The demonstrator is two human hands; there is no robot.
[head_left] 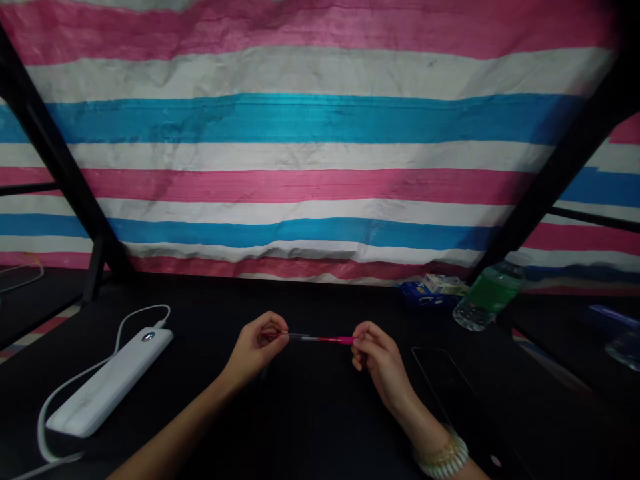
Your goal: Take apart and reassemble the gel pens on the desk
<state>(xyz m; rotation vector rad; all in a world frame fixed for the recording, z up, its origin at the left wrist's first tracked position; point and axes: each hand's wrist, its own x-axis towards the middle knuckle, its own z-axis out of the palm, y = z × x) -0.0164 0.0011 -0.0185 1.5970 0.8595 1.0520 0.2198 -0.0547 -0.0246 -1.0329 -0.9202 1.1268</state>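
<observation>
A slim pen (320, 339) with a clear barrel, a red part and a pink grip is stretched level between my two hands, above the black table (310, 413). My left hand (260, 341) pinches its clear end between thumb and fingers. At the pink end, my right hand (377, 357) is closed on it in the same way, the tip hidden by the fingers. A beaded bracelet (445, 457) circles my right wrist.
To the left lies a white power bank (113, 380) with a white cable (75, 377). On the right are a dark phone-like slab (460, 393), a plastic bottle with a green label (490, 293) and small boxes (433, 291). Behind hangs a striped tarp (310, 153) between black posts (75, 167).
</observation>
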